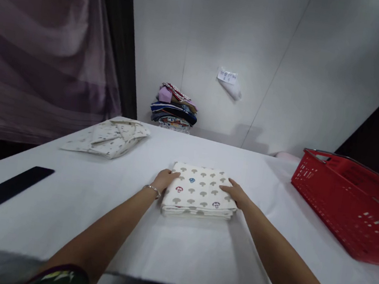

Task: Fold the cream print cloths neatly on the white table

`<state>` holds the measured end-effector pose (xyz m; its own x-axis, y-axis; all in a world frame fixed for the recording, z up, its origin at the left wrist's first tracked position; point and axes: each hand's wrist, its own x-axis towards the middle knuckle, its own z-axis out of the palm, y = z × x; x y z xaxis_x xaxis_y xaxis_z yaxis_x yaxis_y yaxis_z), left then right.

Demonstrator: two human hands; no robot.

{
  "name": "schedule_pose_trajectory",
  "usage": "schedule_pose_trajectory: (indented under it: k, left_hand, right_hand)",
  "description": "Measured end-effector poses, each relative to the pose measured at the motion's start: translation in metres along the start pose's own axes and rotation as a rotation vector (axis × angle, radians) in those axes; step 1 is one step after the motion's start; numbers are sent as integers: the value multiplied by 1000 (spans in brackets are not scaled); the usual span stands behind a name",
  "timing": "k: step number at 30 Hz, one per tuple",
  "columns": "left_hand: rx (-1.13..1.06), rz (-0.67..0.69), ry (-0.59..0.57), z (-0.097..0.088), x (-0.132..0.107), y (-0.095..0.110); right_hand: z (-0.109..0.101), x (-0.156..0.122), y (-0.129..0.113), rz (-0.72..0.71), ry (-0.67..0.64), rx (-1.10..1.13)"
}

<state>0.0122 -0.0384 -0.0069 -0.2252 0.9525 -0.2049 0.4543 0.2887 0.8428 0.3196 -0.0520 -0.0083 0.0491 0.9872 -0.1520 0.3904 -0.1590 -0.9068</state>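
Observation:
A neatly folded white cloth [201,191] with a mushroom print lies near the middle of the table, its layered edge facing me. Most of its mushrooms are grey-beige; a few are red, blue or purple. My left hand [166,179] grips its left side, thumb on top and the other fingers mostly hidden. At the opposite side my right hand [237,194] holds the cloth the same way, with the thumb and a finger showing on the top layer. A bracelet [153,189] circles my left wrist.
White table [174,252] with a loosely folded printed cloth [114,138] at back left and a dark flat strip [7,187] at left. A red plastic basket [349,207] stands at right. Stacked folded fabrics [175,107] sit by the wall, beneath a paper label [227,77].

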Motion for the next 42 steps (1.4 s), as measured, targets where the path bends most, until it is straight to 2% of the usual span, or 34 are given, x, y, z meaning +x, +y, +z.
schedule_pose_trajectory:
  k: [2, 4, 8, 12, 15, 18, 20, 24, 26, 29, 32, 36, 40, 42]
  left_hand:
    - [1, 5, 70, -2, -4, -7]
    - [4, -17, 102, -2, -6, -13]
    - [-30, -70, 21, 2, -7, -18]
    - [-128, -94, -43, -1, -14, -19]
    - [-202, -84, -62, -6, -27, -25]
    - [-249, -50, -80, -7, -42, -34]
    - [-270, -19, -84, -6, -48, -41]
    - [-215, 146, -63, -1, -52, -53]
    - [-156, 247, -34, 2, -51, -57]
    - [-147, 319, -17, 4, -48, -60]
    - [-167, 364, -56, 2, -47, -60]
    - [-118, 412, -121, -4, -50, -56]
    - [8, 502, -132, -9, -52, -54]
    - [58, 523, -140, -9, -51, -54]
  right_hand:
    - [0, 9, -6, -48, 11, -5]
    - [2, 22, -10, -82, 55, -129]
    - [8, 44, -9, -46, 109, -422]
    - [10, 43, -14, -69, 103, -604]
    - [21, 24, -26, -234, 122, -833]
    - [48, -3, -35, -525, 80, -932]
    - [68, -20, -34, -623, 1, -979]
    - [88, -35, -27, -497, -183, -1008]
    - [88, -34, -28, -458, -216, -994]
    - [89, -36, -38, -453, -197, -913]
    - [99, -46, -45, -565, -173, -769]
    - [117, -62, -40, -757, -308, -752]
    - [124, -67, -31, -793, -309, -862]
    - [124, -68, -27, -807, -270, -821]
